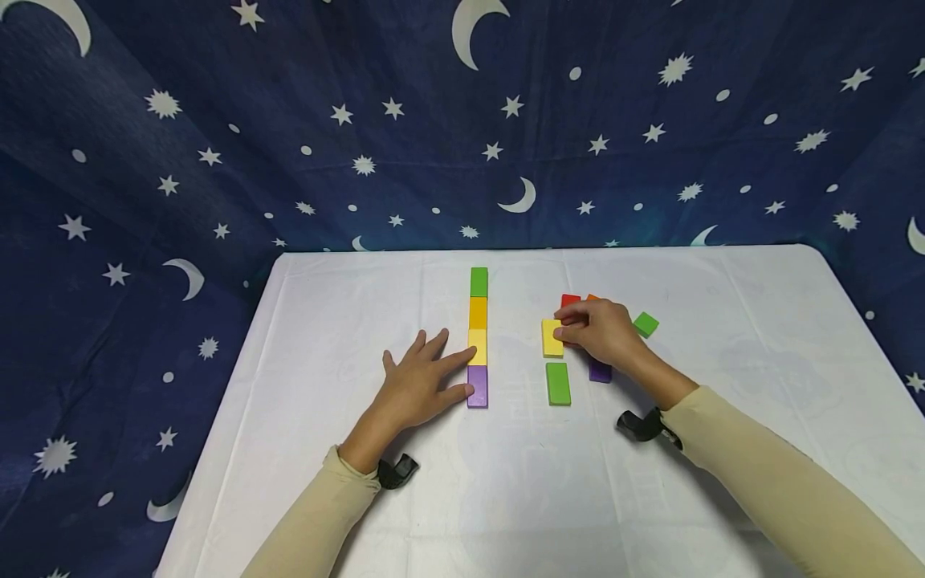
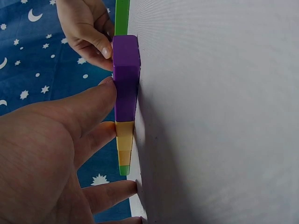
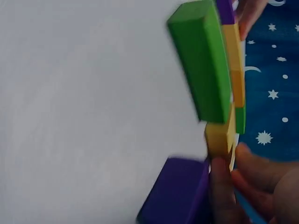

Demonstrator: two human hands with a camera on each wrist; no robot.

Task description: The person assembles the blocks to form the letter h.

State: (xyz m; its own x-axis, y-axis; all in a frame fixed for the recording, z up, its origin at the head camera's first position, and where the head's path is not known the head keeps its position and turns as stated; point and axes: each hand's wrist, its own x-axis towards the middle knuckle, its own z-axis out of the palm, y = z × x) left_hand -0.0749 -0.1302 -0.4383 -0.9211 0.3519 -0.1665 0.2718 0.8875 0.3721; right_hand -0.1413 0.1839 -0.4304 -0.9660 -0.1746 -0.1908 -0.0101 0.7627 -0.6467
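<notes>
A straight row of wooden blocks runs away from me on the white table: purple (image 1: 478, 395), light yellow (image 1: 477, 340), orange (image 1: 478, 313) and green (image 1: 479, 282). My left hand (image 1: 415, 389) lies along its left side with fingers spread. Its thumb touches the purple block and its index finger the light yellow one. To the right of the row, my right hand (image 1: 610, 333) pinches another yellow block (image 1: 551, 340) by its right side between thumb and fingers. A loose green block (image 1: 558, 384) lies just nearer to me than that yellow block.
Partly hidden around my right hand are a red block (image 1: 570, 299), an orange block (image 1: 592, 296) and a dark purple block (image 1: 600, 372). A small green block (image 1: 646, 324) sits farther right. Behind the table (image 1: 347, 321) hangs a dark blue cloth (image 1: 405, 80) with moons and stars.
</notes>
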